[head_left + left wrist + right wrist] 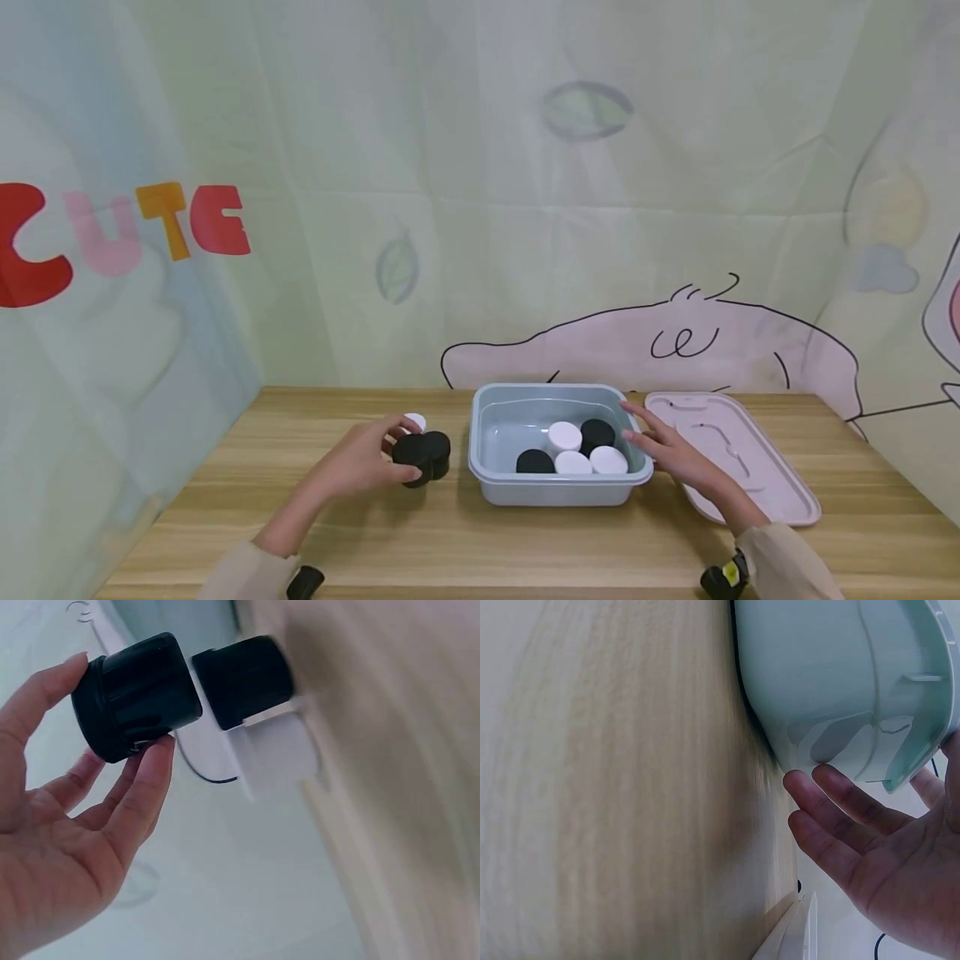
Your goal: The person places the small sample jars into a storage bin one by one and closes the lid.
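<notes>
My left hand (363,457) pinches a short black cylinder (142,694) between thumb and fingers, to the left of the tub. Just beyond it stand a second black cylinder (247,679) and a white one (277,754), the latter mostly hidden behind the hand in the head view. A pale blue plastic tub (562,480) holds several black and white cylinders, such as a white one (564,437) and a black one (536,462). My right hand (678,457) is at the tub's right side, its fingers extended along the rim and outer wall.
A pale pink lid (750,446) lies flat to the right of the tub, partly under my right forearm. The wooden table (420,542) ends at a printed cloth backdrop (337,167) behind and at the left.
</notes>
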Motion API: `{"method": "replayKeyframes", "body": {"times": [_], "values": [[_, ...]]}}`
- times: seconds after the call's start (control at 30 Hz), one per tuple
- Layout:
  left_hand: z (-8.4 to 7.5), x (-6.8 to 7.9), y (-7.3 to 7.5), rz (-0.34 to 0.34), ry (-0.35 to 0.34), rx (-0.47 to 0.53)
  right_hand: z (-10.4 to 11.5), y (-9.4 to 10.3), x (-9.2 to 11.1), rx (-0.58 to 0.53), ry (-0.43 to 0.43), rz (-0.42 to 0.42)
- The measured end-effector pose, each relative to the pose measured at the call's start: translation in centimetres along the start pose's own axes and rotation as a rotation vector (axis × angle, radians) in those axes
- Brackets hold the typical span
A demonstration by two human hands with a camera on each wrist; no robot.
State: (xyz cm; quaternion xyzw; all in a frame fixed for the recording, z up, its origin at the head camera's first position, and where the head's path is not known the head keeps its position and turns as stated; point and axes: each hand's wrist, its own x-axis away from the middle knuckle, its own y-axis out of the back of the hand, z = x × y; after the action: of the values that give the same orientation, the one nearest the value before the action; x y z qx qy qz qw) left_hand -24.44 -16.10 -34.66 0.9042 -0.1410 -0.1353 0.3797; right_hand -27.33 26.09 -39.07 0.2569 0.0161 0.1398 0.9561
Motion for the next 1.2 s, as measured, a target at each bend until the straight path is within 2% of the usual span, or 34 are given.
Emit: {"method": "replayKeyframes", "body": {"times": [0.23, 0.47, 0.7, 0.87, 0.93, 1.07, 1.2], "values": [[-1.5, -0.8, 0.7, -0.032, -0.05, -0.004, 0.2, 0.1, 0.2, 0.01, 0.01, 0.007], [-3.2, -2.3, 0.4, -0.031, -0.081, 0.016, 0.1, 0.2, 0.1, 0.005, 0.008, -0.002], [-5.4, -4.1, -0.9, -0.019, -0.081, 0.018, 0.0, 0.1, 0.1, -0.011, 0.009, -0.004], [-6.7, -5.4, -2.1, 0.013, -0.067, 0.036, 0.1, 0.0, 0.1, -0.007, 0.017, 0.003], [-7.1, -6.0, -2.5, 0.021, -0.08, 0.039, 0.1, 0.0, 0.1, -0.004, 0.027, 0.01], [-7.5, -7.2, -3.5, 0.029, -0.11, 0.032, 0.1, 0.1, 0.1, -0.007, 0.023, 0.008], [-7.3, -8.3, -4.4, 0.056, -0.106, 0.047, 0.0, 0.0, 0.2, -0.01, 0.021, 0.008]]}}
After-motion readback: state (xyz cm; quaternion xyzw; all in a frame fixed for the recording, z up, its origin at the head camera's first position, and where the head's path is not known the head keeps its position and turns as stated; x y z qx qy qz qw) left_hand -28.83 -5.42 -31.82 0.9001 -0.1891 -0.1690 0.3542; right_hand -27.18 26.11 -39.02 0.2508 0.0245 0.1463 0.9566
